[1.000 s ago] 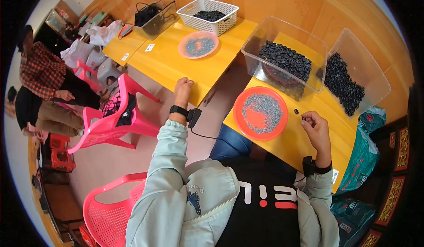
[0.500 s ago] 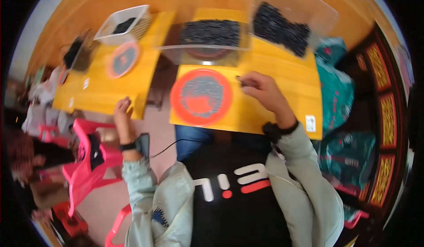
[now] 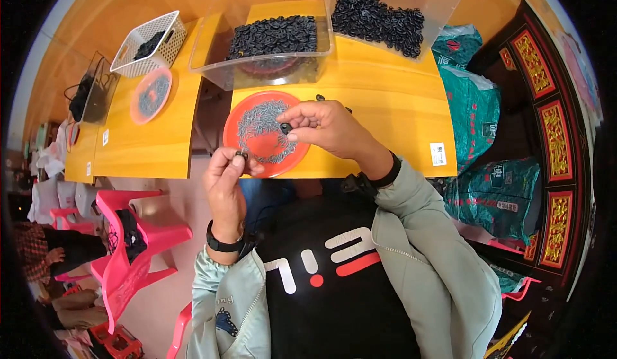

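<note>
Rising from the table edge, left hand (image 3: 226,178) — now pinching a small black piece (image 3: 241,155)

Left hand (image 3: 226,180) raised, fingertips pinched, right hand (image 3: 324,128) reaching leftward, thumb and forefinger in pinching grip

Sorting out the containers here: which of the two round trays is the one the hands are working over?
The red tray directly under both hands; the paler pink tray sits on the far-left table beside the white basket.

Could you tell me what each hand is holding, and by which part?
Each hand, left and right, pinches a small black ring-shaped part at its rim between fingertips.
</note>
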Tool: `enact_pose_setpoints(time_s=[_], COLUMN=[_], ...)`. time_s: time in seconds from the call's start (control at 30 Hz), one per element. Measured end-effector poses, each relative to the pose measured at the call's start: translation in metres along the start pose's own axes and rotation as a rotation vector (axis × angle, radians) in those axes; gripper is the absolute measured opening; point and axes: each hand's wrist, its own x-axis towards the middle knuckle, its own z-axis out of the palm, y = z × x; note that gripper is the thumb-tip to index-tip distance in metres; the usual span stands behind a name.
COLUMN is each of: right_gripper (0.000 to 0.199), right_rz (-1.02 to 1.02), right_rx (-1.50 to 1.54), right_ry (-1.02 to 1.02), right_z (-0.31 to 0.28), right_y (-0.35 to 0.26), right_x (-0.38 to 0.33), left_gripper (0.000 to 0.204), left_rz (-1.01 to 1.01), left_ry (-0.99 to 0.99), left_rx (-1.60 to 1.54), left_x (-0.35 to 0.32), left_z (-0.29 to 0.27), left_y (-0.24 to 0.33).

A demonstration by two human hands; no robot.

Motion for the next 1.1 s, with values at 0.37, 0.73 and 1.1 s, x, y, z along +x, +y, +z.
enact_pose_setpoints(time_s=[0.37, 0.73, 1.1], right_gripper=[0.027, 0.026, 0.021], right_rz=[0.002, -0.017, 0.059], right_rx=[0.053, -0.077, 0.151], right_ry=[-0.026, -0.024, 0.033], right_z=[0.016, 0.017, 0.022], right_y=[0.005, 0.006, 0.01], right_x=[0.002, 0.002, 0.005], left_gripper=[0.01, 0.012, 0.012], left_rz=[-0.091, -0.128, -0.147], left_ry=[-0.017, -0.009, -0.036], left_rx=[-0.03, -0.021, -0.024], left_x=[0.001, 0.002, 0.004], left_z=[0.006, 0.003, 0.003], left_y=[0.0, -0.005, -0.009])
